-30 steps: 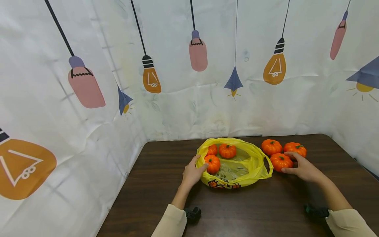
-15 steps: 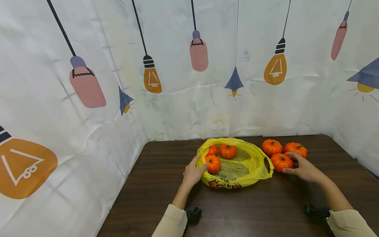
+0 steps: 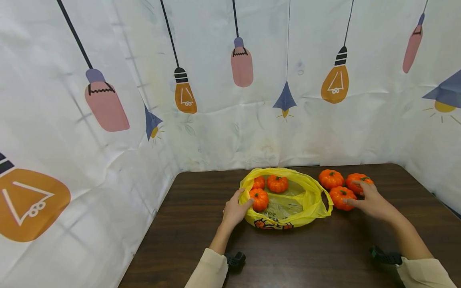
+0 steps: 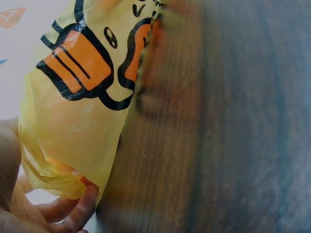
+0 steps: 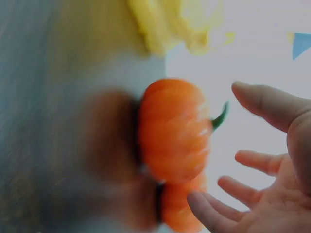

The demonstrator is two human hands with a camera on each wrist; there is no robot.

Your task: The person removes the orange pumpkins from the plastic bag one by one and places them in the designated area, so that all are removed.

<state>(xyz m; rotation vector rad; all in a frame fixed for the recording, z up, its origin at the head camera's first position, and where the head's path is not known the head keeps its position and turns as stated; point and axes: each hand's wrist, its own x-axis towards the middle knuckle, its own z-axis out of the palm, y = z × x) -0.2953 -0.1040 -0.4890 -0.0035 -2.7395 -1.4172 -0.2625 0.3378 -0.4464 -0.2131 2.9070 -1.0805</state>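
Observation:
A yellow plastic bag lies with its mouth spread on the table, holding three small orange pumpkins, one of them the front pumpkin. My left hand grips the bag's left rim; in the left wrist view its fingers curl at the bag's edge. Right of the bag sit three more: a near pumpkin, a back pumpkin and a right pumpkin. Over the near and right ones hovers my right hand, fingers spread, holding nothing. The right wrist view shows a gap between it and the green-stemmed pumpkin.
The dark brown wooden table ends at the back against a white printed curtain, which also hangs at both sides. A dark wrist strap is on the left wrist, and another strap on the right.
My right hand has come off the near pumpkin, shifting slightly right and up with its fingers spreading. My left hand, the bag and the pumpkins have stayed put.

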